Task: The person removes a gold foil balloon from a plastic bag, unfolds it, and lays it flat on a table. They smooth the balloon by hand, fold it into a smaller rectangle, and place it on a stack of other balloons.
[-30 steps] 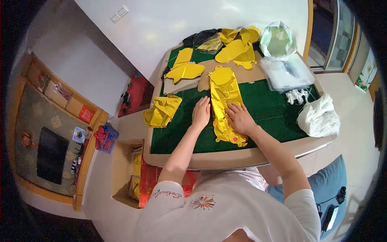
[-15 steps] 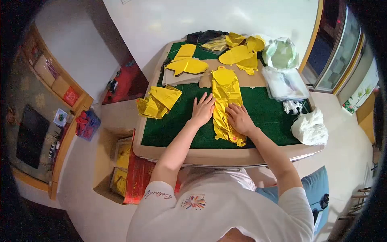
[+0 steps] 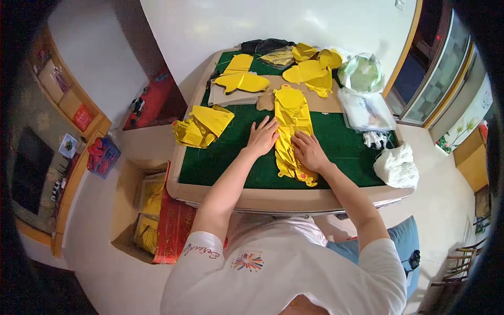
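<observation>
A long yellow foil piece (image 3: pixel 286 118) lies lengthwise on the green table top (image 3: pixel 236 168), its lower part crinkled. My left hand (image 3: pixel 263 137) rests flat at its left edge with the fingers spread. On the right side of the foil, my right hand (image 3: pixel 308 151) presses down with its palm, fingers apart. A folded yellow foil bundle (image 3: pixel 205 127) lies to the left of my left hand. Beyond the hands, a flat yellow foil stack (image 3: pixel 241 82) sits on pale sheets, and more yellow foil pieces (image 3: pixel 310 72) lie at the back.
Clear plastic bags (image 3: pixel 366 109) and a whitish-green bag (image 3: pixel 362 75) stand at the back right. White string (image 3: pixel 396 167) is heaped at the right corner. A cardboard box (image 3: pixel 126 210) with yellow packets is on the floor at left. A blue cushion (image 3: pixel 401 239) is at right.
The view has shifted slightly, moving the table a little left in the picture. Both hands remain on or beside the foil, in nearly the same pose.
</observation>
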Available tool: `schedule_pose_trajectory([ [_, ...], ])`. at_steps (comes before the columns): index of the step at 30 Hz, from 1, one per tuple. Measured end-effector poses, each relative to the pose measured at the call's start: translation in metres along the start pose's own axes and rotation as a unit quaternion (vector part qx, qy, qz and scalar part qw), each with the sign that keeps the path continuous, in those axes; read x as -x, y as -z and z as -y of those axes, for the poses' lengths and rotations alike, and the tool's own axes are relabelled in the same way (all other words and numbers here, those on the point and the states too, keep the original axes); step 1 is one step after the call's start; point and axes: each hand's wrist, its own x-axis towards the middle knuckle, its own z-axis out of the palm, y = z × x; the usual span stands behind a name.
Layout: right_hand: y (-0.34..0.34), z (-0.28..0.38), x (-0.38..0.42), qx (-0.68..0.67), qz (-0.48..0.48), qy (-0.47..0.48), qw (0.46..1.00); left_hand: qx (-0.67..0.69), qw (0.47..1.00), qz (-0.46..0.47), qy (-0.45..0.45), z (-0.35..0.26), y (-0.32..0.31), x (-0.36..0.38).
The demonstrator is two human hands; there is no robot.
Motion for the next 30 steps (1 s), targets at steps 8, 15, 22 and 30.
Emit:
schedule_pose_trajectory([
  [8,0.000,0.001,-0.001,-0.014,0.007,-0.005,1.000,-0.023,1.000,0.019,-0.006,0.004,0.002,-0.022],
  [15,0.006,0.005,0.000,-0.019,0.004,0.000,1.000,-0.061,0.998,-0.001,-0.031,0.026,-0.010,-0.068],
  [22,0.005,0.003,-0.001,-0.015,0.015,-0.005,1.000,-0.057,0.998,0.034,-0.022,0.037,-0.021,-0.099],
  [30,0.010,0.007,-0.004,-0.022,0.014,-0.014,1.000,-0.043,0.998,0.038,0.016,0.035,-0.014,-0.108],
])
